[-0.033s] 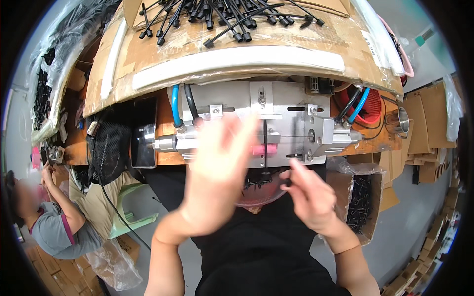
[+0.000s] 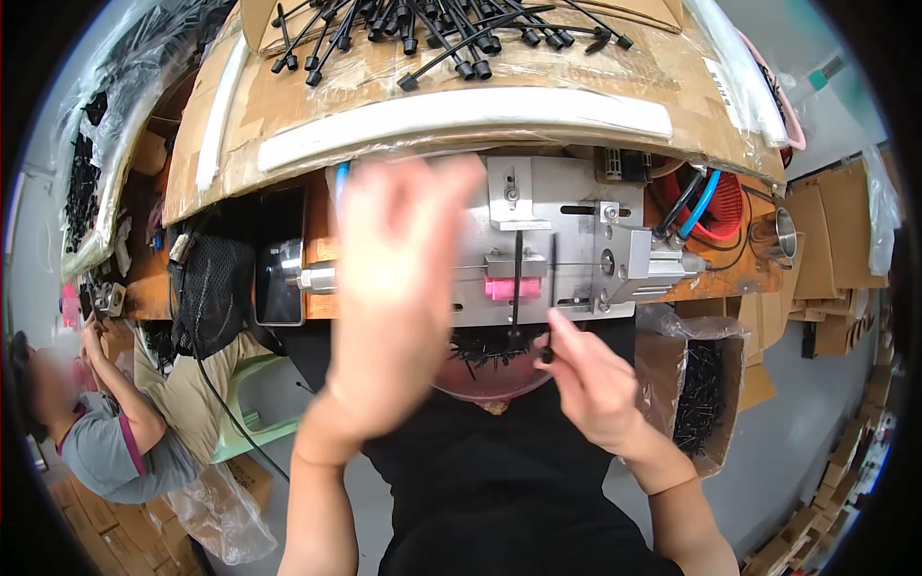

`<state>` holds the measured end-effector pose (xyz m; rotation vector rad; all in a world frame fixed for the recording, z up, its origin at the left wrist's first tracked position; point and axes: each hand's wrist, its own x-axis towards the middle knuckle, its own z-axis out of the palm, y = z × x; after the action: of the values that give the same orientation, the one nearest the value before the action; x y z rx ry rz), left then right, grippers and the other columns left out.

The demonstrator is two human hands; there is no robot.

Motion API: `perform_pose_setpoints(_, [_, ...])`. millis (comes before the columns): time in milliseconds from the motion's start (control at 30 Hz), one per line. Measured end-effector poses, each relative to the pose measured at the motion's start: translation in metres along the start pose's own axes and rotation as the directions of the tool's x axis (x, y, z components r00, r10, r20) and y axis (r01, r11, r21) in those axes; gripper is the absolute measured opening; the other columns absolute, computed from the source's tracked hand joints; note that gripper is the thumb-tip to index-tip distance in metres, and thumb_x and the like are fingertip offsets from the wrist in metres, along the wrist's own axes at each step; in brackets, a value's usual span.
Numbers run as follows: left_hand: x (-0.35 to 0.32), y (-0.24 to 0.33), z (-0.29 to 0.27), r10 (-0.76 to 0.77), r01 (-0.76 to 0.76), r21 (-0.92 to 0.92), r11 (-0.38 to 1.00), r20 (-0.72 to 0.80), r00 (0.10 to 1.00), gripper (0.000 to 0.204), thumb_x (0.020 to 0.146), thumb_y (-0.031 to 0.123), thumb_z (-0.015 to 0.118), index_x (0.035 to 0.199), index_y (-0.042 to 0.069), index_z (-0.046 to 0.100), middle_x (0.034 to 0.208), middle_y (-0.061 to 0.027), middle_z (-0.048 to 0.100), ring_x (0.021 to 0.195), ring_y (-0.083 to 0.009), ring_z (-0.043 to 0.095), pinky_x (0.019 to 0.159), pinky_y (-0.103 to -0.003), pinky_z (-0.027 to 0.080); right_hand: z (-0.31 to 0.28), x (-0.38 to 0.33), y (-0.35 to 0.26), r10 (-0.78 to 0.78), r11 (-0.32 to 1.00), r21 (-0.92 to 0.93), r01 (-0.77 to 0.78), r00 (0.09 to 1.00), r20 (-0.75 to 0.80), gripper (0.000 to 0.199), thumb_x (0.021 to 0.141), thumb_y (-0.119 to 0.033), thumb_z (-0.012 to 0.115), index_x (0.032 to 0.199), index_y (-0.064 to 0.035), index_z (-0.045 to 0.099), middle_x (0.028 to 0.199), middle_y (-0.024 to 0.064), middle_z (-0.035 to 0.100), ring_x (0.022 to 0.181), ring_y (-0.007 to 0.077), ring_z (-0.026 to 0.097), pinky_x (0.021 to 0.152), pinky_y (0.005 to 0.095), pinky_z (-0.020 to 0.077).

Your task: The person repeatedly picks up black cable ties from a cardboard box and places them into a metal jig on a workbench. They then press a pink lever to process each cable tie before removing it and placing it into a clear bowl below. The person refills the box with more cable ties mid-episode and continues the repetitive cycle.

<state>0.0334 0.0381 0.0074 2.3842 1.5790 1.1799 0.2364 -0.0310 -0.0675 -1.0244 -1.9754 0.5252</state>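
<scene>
My left hand (image 2: 389, 278) is raised over the left part of a metal fixture (image 2: 576, 206), smeared by motion, so its fingers cannot be read. My right hand (image 2: 595, 384) is pinched on a thin black rod with a thicker end (image 2: 545, 354), just off the fixture's front edge. Another black rod (image 2: 518, 274) lies across the fixture's middle, over a pink block (image 2: 501, 288). Its thicker lower end hangs above a reddish clear bowl (image 2: 495, 384) holding several small black pieces.
Many black rods (image 2: 471, 43) are heaped on the cardboard (image 2: 336, 106) behind the fixture. A lined box of black parts (image 2: 735, 384) stands at right, near a red basket (image 2: 725, 211). Left are a phone (image 2: 280, 259) and a black mesh bag (image 2: 216, 298). Another person (image 2: 125, 422) sits far left.
My left hand has moved left and away, uncovering more of the fixture's middle. My right hand has shifted slightly left with the black rod.
</scene>
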Motion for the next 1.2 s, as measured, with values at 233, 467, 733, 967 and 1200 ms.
perform_pose_setpoints(233, [0.077,-0.078,-0.026,0.021,0.022,-0.142,0.990,0.292,0.956,0.010,0.092,0.009,0.058,0.100,0.006,0.064,0.097,-0.0001,0.062,0.088,-0.0118,0.054,0.080,-0.027,0.044,0.030,0.007,0.010,-0.044,0.997,-0.057,0.047,0.998,0.052,0.066,0.073,0.009,0.072,0.135,0.0070,0.049,0.076,0.0098,0.056,0.064,0.0225,0.054,0.060,0.0344,0.0466])
perform_pose_setpoints(467, [0.079,-0.084,-0.030,0.129,-0.052,-0.259,0.964,0.288,0.949,0.011,0.089,0.001,0.061,0.100,0.003,0.063,0.093,-0.0019,0.061,0.082,-0.0118,0.053,0.077,-0.027,0.044,-0.014,0.041,-0.001,-0.106,0.980,-0.148,0.136,0.975,0.194,0.059,0.076,-0.010,0.077,0.130,-0.0003,0.056,0.083,0.0073,0.063,0.070,0.0211,0.057,0.062,0.0339,0.0499])
perform_pose_setpoints(733, [0.031,-0.041,-0.022,0.103,-0.115,-0.173,0.978,-0.080,0.991,0.022,0.075,-0.009,0.066,0.095,0.001,0.065,0.102,-0.0117,0.063,0.088,-0.0220,0.060,0.079,-0.030,0.048,-0.109,0.241,0.118,-0.070,0.703,-0.708,0.074,0.997,0.035,0.025,0.095,-0.016,0.060,0.115,-0.0029,0.062,0.090,0.0109,0.065,0.075,0.0186,0.058,0.068,0.0280,0.0458])
perform_pose_setpoints(967, [-0.083,0.022,0.016,-0.055,0.068,-0.092,0.993,0.137,0.989,0.076,0.068,-0.010,0.073,0.138,-0.001,0.047,0.097,-0.0119,0.056,0.088,-0.0264,0.053,0.080,-0.036,0.046,-0.102,0.242,0.072,0.096,0.795,-0.587,-0.156,0.987,-0.133,0.018,0.085,-0.013,0.063,0.101,-0.0040,0.063,0.074,0.0143,0.065,0.073,0.0288,0.064,0.066,0.0394,0.0495])
perform_pose_setpoints(1200, [-0.099,0.035,0.051,-0.065,0.041,0.087,0.995,0.297,0.953,0.069,0.077,-0.006,0.066,0.141,-0.005,0.041,0.101,-0.0105,0.053,0.091,-0.0258,0.052,0.083,-0.037,0.045,-0.104,0.256,0.102,0.060,0.768,-0.640,-0.011,0.997,0.055,0.023,0.084,-0.017,0.066,0.102,-0.0017,0.065,0.081,0.0149,0.067,0.073,0.0293,0.065,0.070,0.0371,0.0514])
